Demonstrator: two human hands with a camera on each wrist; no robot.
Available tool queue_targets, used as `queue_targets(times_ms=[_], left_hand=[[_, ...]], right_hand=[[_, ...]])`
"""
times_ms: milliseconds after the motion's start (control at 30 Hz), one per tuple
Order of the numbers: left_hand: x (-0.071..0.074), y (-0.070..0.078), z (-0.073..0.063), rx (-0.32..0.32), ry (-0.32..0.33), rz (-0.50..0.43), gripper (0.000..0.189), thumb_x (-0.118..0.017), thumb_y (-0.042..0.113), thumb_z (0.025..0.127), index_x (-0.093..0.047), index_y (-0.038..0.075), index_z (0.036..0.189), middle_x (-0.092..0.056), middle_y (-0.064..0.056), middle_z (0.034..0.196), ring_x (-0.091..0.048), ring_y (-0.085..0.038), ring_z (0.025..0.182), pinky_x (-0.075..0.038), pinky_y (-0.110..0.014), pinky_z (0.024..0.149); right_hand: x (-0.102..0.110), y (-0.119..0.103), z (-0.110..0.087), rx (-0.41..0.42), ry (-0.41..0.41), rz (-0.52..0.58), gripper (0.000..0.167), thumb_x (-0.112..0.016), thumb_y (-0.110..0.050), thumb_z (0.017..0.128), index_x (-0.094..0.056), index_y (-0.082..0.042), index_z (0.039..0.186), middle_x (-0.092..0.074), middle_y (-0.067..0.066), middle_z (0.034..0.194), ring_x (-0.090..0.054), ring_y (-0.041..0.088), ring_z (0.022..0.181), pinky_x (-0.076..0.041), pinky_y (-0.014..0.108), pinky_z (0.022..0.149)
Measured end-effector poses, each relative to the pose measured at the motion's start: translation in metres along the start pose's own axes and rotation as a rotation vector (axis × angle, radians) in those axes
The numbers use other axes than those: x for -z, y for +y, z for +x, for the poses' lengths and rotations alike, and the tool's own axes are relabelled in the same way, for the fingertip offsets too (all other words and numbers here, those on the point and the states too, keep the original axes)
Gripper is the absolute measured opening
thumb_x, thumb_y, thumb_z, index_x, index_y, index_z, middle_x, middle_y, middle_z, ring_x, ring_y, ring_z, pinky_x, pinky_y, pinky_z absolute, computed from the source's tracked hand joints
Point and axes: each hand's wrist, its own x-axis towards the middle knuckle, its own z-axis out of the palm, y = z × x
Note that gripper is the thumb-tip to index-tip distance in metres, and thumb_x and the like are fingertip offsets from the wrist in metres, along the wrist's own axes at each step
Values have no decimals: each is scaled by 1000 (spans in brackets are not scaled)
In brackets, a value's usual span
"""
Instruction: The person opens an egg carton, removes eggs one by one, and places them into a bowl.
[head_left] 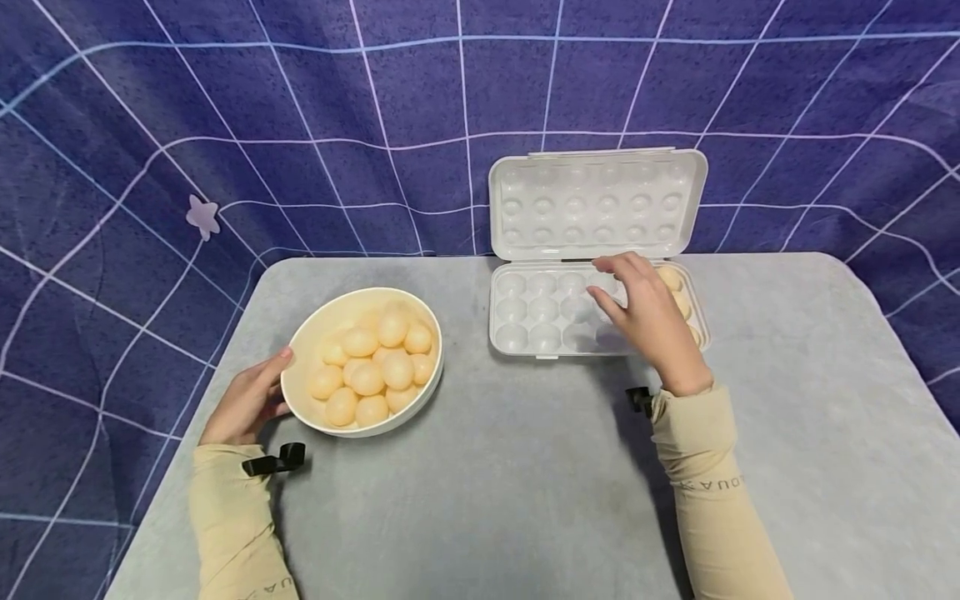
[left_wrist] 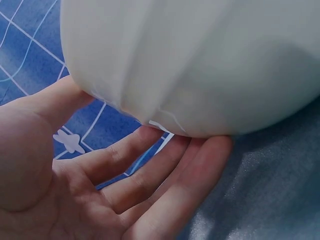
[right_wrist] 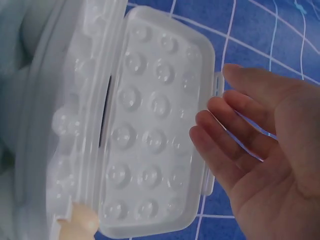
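My left hand [head_left: 243, 404] holds a cream-white bowl [head_left: 429, 402] at its left side. In the left wrist view the thumb and fingertips touch the outside of the bowl [left_wrist: 190, 65]. Several pale yellow eggs [head_left: 367, 377] are heaped inside. A white plastic egg box [head_left: 517, 350] lies with its lid [head_left: 600, 204] raised behind it. Over the box's right half hovers my right hand [head_left: 651, 317], fingers and thumb spread apart, holding nothing. Several eggs [head_left: 670, 277] sit in the box's rightmost column; the hand hides some cups beside them. Cups on the left hold no eggs.
The grey table [head_left: 480, 500] has rounded back corners. A dark blue cloth [head_left: 420, 100] with a pale line grid hangs behind and at the left, with a star-shaped piece [head_left: 202, 217] on it. The raised lid stands near the cloth.
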Motion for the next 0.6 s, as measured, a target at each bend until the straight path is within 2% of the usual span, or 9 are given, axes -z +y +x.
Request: queue_targets(times_ms=[333, 433, 600], left_hand=[[0, -1, 0, -8, -3, -5, 66, -52, 39, 103, -29, -7, 145, -71, 14, 93, -67, -1, 85, -60, -23, 70], [0, -1, 1, -8, -4, -3, 69, -52, 39, 103, -27, -8, 147, -71, 15, 94, -67, -1, 85, -60, -23, 70], [1, -1, 0, -2, -2, 2, 72, -52, 39, 104, -24, -9, 149, -71, 15, 93, -67, 0, 85, -59, -23, 70]], right_hand=[[11, 20, -4, -9, 18, -76, 32, -74, -7, 89, -63, 4, 117, -64, 20, 110, -58, 38, 108, -41, 52, 98], [13, 25, -5, -42, 10, -73, 33, -73, -6, 89, -62, 4, 119, -64, 20, 113, -57, 39, 110, -41, 53, 100], [19, 34, -9, -115, -6, -49, 34, -72, -5, 90, -61, 4, 121, -61, 22, 117, -56, 39, 107, -44, 53, 95]])
